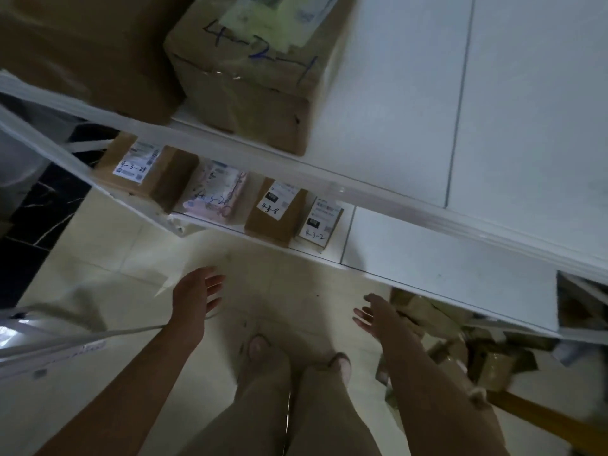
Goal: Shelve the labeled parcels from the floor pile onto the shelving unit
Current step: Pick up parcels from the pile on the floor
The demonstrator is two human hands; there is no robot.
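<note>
Brown cardboard parcels (487,360) are seen tumbled at mixed angles on the pale tiled floor (131,255), partly hidden under the white flat-boarded shelving unit (411,199). No shared long axis can be told. Nothing is gripped: the left hand (200,291) and right hand (375,312) are held out with fingers loosely spread.

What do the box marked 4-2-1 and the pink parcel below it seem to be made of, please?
The box marked 4-2-1 looks like matte brown cardboard, with glossy tape glinting across it. The pink parcel is probably a soft plastic mailer: rounded, wrinkled outline, though blurred.
</note>
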